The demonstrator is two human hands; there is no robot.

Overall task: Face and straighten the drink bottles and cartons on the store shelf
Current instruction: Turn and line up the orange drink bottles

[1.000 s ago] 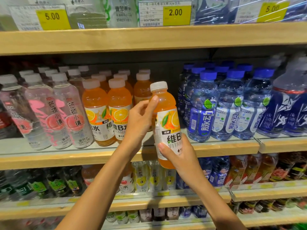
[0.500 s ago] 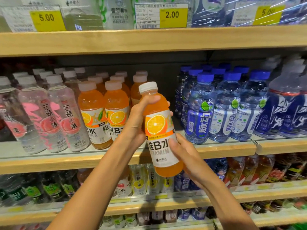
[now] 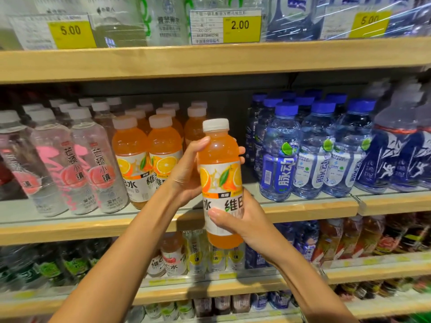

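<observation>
Hands share the white-capped orange plastic drink bottle (image 3: 219, 150), held in front of the pale wooden shelf (image 3: 314, 209): our left hand (image 3: 186, 173) curls fingers round its shoulder, our right hand (image 3: 247, 224) round its lower label, likely to twist it face-forward.

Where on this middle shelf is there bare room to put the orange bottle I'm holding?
One bare patch: the front of the middle shelf between the orange bottles and the blue-capped bottles, behind the held bottle. Left of that, the pink-labelled bottles stand packed; the blue rows on the right are packed too.
</observation>
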